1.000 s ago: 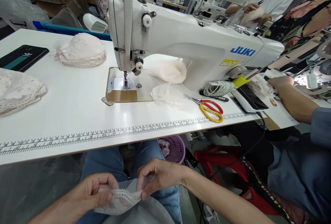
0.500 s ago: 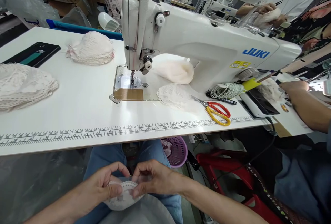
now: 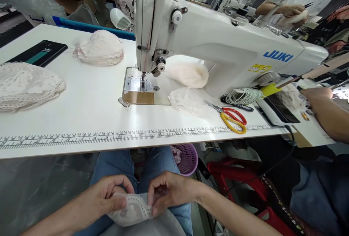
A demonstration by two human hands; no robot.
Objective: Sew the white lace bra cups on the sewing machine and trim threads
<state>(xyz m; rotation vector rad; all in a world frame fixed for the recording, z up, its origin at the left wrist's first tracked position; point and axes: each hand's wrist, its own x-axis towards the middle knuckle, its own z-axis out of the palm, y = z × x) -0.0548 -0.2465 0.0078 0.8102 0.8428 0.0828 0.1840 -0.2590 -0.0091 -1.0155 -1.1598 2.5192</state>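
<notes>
Over my lap, a white lace piece (image 3: pixel 133 208) with a scalloped, dotted edge is stretched between both hands. My left hand (image 3: pixel 113 198) pinches its left end between thumb and fingers. At the right end, my right hand (image 3: pixel 163 196) grips the edge the same way. Sheer grey-white fabric (image 3: pixel 163 223) hangs below. Above, on the table, stands a white sewing machine (image 3: pixel 231 43). Another lace piece (image 3: pixel 187 100) lies by its base, and a pale rounded cup (image 3: pixel 195 74) sits under its arm.
Scissors with red and yellow handles (image 3: pixel 233 119) and a coil of cord (image 3: pixel 241 96) lie at the table's right. Lace stacks (image 3: pixel 27 87) and a black phone (image 3: pixel 40 52) are on the left. A purple basket (image 3: pixel 188 159) stands below. A co-worker's arm (image 3: pixel 324 112) is at right.
My right hand has moved slightly right, away from my left hand, and more of the lace edge shows between them. The view has shifted slightly, moving the table items to the right.
</notes>
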